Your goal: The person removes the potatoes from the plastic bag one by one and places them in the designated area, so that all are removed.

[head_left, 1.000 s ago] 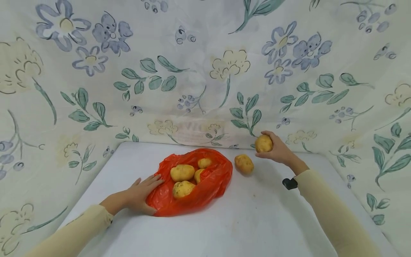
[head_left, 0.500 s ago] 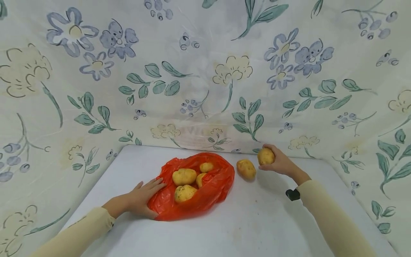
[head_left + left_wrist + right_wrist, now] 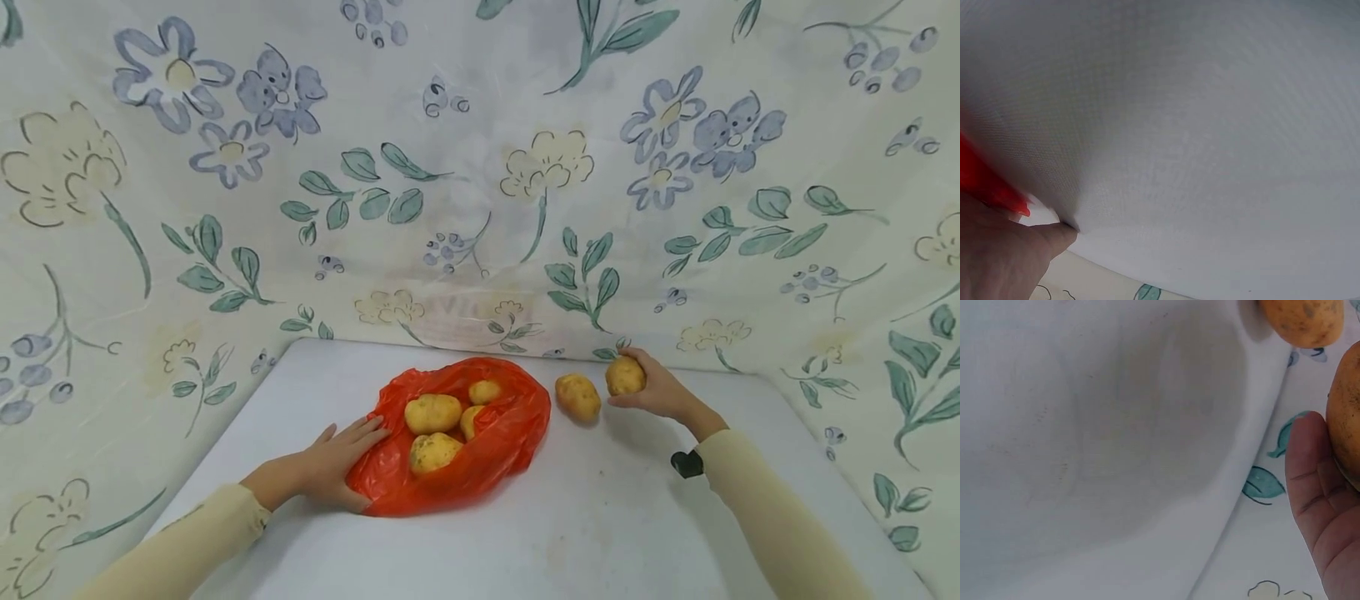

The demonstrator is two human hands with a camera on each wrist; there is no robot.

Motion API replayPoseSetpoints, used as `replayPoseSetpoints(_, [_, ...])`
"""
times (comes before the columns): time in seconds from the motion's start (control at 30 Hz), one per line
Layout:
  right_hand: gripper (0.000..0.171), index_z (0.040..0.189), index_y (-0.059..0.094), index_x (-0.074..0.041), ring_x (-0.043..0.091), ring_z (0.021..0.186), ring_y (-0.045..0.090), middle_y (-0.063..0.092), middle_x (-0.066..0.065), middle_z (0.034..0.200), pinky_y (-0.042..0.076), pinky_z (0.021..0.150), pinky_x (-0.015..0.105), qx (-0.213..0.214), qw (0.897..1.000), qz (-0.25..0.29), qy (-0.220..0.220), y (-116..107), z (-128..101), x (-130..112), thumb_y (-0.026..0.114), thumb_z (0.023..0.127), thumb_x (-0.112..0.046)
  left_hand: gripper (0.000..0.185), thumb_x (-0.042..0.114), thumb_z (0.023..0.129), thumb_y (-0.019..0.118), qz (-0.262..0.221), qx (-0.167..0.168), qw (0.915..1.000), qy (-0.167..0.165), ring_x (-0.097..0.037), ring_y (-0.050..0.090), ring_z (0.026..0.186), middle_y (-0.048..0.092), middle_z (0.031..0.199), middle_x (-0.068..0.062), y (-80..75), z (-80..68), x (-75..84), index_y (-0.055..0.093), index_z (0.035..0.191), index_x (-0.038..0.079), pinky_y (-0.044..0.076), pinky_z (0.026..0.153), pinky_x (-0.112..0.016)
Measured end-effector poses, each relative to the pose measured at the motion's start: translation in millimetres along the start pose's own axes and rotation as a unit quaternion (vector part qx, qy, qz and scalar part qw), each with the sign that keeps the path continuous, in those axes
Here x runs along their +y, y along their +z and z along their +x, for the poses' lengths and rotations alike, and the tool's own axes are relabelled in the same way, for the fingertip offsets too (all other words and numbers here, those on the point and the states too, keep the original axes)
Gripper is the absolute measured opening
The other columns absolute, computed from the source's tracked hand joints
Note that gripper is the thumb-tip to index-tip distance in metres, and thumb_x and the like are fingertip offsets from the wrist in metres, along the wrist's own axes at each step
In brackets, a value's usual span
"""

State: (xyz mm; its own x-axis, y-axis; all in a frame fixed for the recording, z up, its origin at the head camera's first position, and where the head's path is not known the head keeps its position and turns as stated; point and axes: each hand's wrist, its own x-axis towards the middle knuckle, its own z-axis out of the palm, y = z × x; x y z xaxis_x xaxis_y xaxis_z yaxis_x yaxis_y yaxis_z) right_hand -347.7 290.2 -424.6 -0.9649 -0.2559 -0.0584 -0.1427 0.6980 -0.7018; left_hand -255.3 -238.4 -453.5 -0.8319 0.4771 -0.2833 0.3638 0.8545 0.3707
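Potato (image 3: 625,375) clasped in right hand (image 3: 656,387), just beside another potato (image 3: 577,396) on table (image 3: 600,517), left hand (image 3: 330,462) flat, fingers straight, on red bag (image 3: 480,450)

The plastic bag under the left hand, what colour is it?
The plastic bag is bright orange-red; the head view shows it best.

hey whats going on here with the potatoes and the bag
A person is handling potatoes at a white table. Their right hand grips one potato near the back edge of the table, close beside another potato lying loose on the surface. Their left hand rests with straight fingers on the edge of an open red plastic bag, which lies flat and holds four more potatoes. A flowered cloth hangs behind and at the sides.
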Motion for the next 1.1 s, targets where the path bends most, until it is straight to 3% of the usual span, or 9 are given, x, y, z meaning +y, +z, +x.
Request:
replayPoseSetpoints(0.23, [0.093, 0.152, 0.023, -0.006, 0.037, 0.118, 0.05, 0.04, 0.025, 0.144, 0.048, 0.097, 0.052, 0.002, 1.0, -0.014, -0.001, 2, 0, 1, 0.08, 0.082, -0.03, 0.113, 0.057, 0.065, 0.084, 0.012, 0.003, 0.9999, -0.01, -0.042, 0.015, 0.149, 0.024, 0.163, -0.014, -1.4, 1.4, -5.2, 0.03, 0.154, 0.013, 0.009, 0.113, -0.076])
replayPoseSetpoints(0.5, [0.092, 0.151, 0.026, -0.005, 0.037, 0.119, 0.048, 0.038, 0.024, 0.145, 0.045, 0.1, 0.054, 0.005, 1.0, -0.022, 0.007, 9, 0, 9, 0.08, 0.081, -0.03, 0.112, 0.056, 0.066, 0.084, 0.005, 0.005, 1.0, 0.0, -0.045, 0.016, 0.148, 0.025, 0.162, -0.017, -0.6, 1.2, -2.7, 0.031, 0.154, 0.011, 0.009, 0.111, -0.077])
replayPoseSetpoints(0.8, [0.095, 0.152, 0.026, -0.005, 0.039, 0.123, 0.048, 0.038, 0.025, 0.149, 0.042, 0.104, 0.059, -0.008, 0.999, -0.022, 0.029, 12, -4, 19, 0.08, 0.081, -0.035, 0.111, 0.055, 0.065, 0.085, -0.001, 0.005, 0.9999, -0.009, -0.042, 0.017, 0.149, 0.026, 0.162, -0.014, 2.2, 1.8, -1.3, 0.032, 0.153, 0.012, 0.009, 0.113, -0.076])
replayPoseSetpoints(1.1, [0.094, 0.152, 0.026, -0.006, 0.041, 0.122, 0.049, 0.042, 0.026, 0.144, 0.044, 0.101, 0.058, -0.019, 0.999, -0.028, 0.037, 16, -5, 21, 0.08, 0.081, -0.035, 0.112, 0.057, 0.065, 0.084, 0.006, 0.008, 0.9999, -0.006, -0.043, 0.016, 0.149, 0.025, 0.163, -0.013, 1.9, 3.7, -2.9, 0.032, 0.154, 0.013, 0.009, 0.113, -0.076])
